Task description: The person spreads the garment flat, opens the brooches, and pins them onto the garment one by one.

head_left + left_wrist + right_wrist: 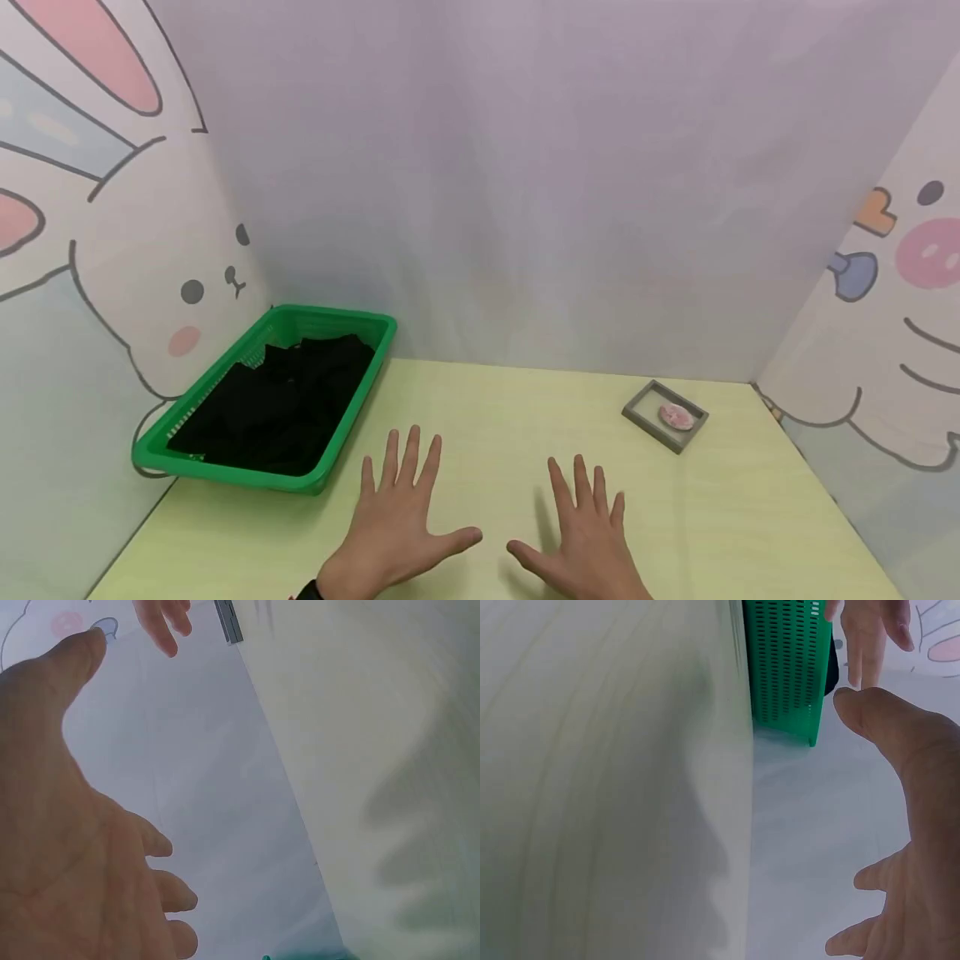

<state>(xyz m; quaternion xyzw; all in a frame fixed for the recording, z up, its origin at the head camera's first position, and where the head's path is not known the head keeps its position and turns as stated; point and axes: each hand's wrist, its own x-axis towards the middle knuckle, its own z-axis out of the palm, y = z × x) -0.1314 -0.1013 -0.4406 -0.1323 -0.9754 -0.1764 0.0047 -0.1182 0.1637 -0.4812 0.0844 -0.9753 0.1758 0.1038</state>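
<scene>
My left hand [393,525] is held over the table with its fingers straight and spread, holding nothing. Beside it on the right, my right hand [588,542] has the same spread shape, also with nothing in it, and the two thumbs point toward each other. Nearest to the left hand is a green plastic basket [360,400] at the left of the table, with crumpled black cloth [277,408] inside. Beyond the right hand lies a small grey rectangular frame or tray [652,429], with a pink oval piece, like a bar of soap [677,416], in it.
The pale yellow table [510,417] meets a plain light curtain-like wall [510,183] at the back. Side panels with a cartoon rabbit [165,275] and a cartoon pig [862,358] stand left and right. A dark band [309,590] is on the left wrist.
</scene>
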